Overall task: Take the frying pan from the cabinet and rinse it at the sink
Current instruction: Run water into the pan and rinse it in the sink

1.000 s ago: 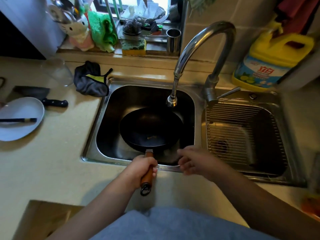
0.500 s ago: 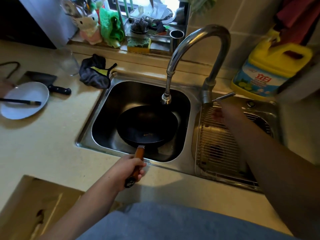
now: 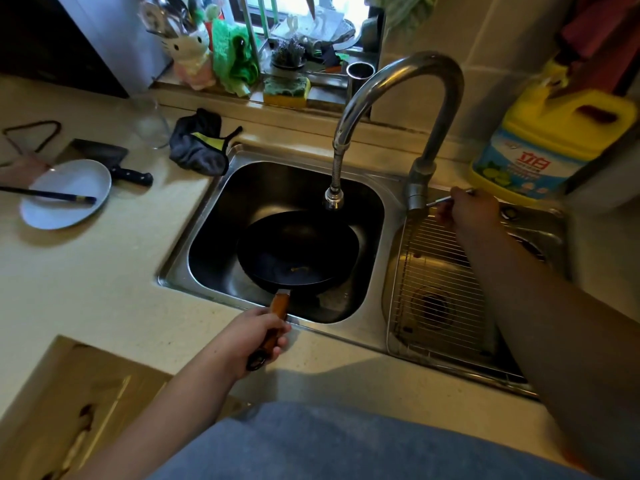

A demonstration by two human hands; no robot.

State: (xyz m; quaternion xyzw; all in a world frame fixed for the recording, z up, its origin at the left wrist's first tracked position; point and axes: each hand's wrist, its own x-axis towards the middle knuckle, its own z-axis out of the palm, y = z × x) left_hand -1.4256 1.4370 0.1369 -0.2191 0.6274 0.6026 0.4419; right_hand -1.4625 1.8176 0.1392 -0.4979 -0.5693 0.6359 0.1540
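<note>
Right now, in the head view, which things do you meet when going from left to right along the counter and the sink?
White plate → grey cloth → frying pan → tap lever under the right hand → yellow detergent jug.

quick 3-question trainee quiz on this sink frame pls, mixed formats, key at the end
1. True or false: water is visibly running from the faucet into the frying pan.
2. Which hand has its grip on the pan's wooden handle? A) left hand B) right hand C) both
3. Fill in: the right hand is at the faucet's ____, above the basin covered by a wire rack.

Key: 1. False, no stream shows below the spout. 2. A. 3. lever.
</note>
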